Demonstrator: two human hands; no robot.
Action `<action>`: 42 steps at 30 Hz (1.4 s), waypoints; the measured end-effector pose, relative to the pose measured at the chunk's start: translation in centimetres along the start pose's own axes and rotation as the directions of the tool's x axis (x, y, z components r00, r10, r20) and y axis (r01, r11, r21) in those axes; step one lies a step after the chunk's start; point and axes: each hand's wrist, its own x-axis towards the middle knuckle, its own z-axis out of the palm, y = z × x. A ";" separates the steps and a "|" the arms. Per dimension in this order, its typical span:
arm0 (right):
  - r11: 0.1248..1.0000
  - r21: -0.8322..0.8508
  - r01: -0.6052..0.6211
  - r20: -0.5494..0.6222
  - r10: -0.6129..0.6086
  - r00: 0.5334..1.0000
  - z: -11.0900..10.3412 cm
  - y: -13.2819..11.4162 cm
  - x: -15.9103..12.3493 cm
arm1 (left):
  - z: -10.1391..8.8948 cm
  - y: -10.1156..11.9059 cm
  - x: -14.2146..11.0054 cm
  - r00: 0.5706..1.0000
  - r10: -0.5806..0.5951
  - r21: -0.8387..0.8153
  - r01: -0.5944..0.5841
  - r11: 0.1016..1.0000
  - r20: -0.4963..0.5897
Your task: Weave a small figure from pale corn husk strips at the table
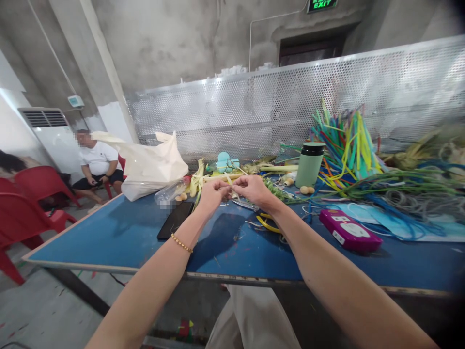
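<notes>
My left hand (212, 195) and my right hand (255, 190) meet above the middle of the blue table (123, 235). Thumbs and fingers are pinched close together on a thin pale strip (228, 178), a bit of which sticks up between them. Its material is too small to make out, and my fingers cover most of it. Just behind my hands lie pale yellow-green stalks (199, 178) and a light blue object (227, 163). A black flat device (176, 220) rests beside my left wrist. Yellow-handled scissors or pliers (269, 224), partly hidden, lie by my right forearm.
A cream plastic bag (154, 167) stands at the left, near a clear bottle (169, 194). To the right are a green tumbler (310, 165), colourful strips (358, 145), green cords (395, 177) and a purple box (349, 230). A seated person (98, 160) is beyond red chairs (41, 186).
</notes>
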 end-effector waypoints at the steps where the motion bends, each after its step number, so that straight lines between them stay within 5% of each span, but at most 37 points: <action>1: 1.000 0.004 -0.002 0.001 0.002 1.000 0.0 -0.1 0.0 | 0.1 0.0 -0.1 1.000 0.006 -0.004 -0.006 1.000 -0.006; 17: 0.938 0.330 -0.108 0.015 0.109 0.994 0.3 -0.8 0.0 | 0.2 0.0 0.2 1.000 -0.005 -0.283 0.007 0.959 0.008; 32: 0.941 0.330 -0.079 0.005 0.082 0.997 0.1 -0.7 0.1 | -0.3 -0.1 0.5 1.000 -0.013 -0.338 0.021 0.941 0.024; 37: 0.948 0.290 -0.127 0.031 0.124 0.992 -0.2 0.0 0.1 | -1.1 0.4 0.4 0.971 -0.114 -0.171 0.152 0.973 0.210; 42: 0.974 0.213 -0.076 0.081 0.060 0.995 -0.4 0.5 0.2 | -1.4 0.5 0.4 0.979 -0.052 0.044 0.045 0.998 0.195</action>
